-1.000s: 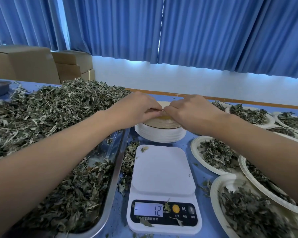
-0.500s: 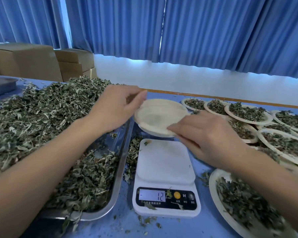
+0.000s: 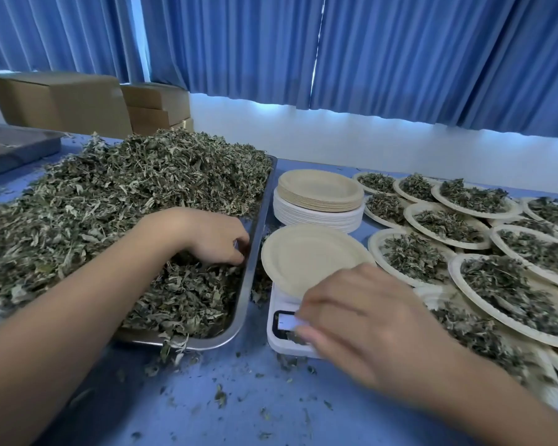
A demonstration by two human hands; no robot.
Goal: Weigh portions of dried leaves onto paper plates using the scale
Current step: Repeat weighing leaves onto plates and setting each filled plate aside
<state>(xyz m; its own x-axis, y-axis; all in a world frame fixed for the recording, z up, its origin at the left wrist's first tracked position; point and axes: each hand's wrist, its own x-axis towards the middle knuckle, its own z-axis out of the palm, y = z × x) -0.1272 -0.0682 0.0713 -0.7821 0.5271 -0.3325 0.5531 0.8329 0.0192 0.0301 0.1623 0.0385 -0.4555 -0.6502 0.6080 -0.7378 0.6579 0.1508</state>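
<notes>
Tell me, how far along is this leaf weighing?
Well underway. Done: many filled plates on the right carry leaf portions. In hand: an empty plate sits on the scale, the right hand reaches over the display, and the left hand grips dried leaves in the tray. Left: a big heap to portion and a tall stack of empty plates.

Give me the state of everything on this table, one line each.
tray, heaped with dried leaves.
scale, display lit, reading hidden.
plate on scale, empty.
plate stack, empty.
plates at right, filled with leaves.
left hand, gripping leaves in tray.
right hand, open over scale's panel.
</notes>
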